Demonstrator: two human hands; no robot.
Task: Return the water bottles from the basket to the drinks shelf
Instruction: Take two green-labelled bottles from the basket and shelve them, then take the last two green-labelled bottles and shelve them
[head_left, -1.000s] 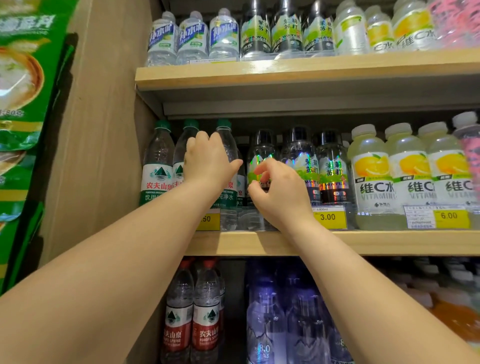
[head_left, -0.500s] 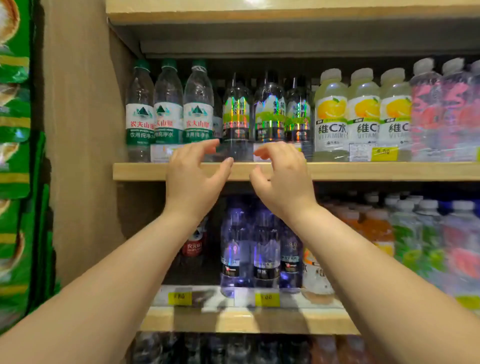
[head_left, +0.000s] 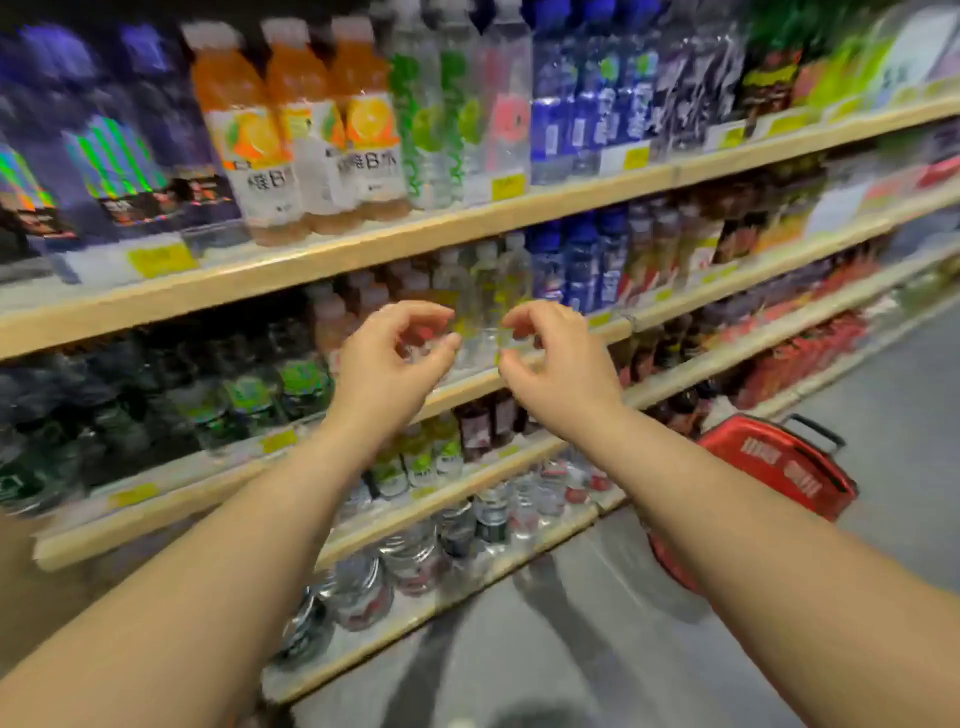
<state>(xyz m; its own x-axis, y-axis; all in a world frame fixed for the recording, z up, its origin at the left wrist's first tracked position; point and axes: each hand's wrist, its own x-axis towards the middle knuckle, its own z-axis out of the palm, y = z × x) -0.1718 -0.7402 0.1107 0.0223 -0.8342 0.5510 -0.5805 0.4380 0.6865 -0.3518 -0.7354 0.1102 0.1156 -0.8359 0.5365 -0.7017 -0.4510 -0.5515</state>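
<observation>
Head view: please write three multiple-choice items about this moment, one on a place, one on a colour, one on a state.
1. Where does the basket stand? A. on the floor B. on a shelf C. in a hand
2. Which colour is it? A. green B. red C. white
3. What do the left hand and right hand hold? A. a bottle each B. the basket C. nothing
Key: 1 A, it sits on the grey floor at the right; 2 B, its wall is red; 3 C, the fingers curl loosely on air.
</observation>
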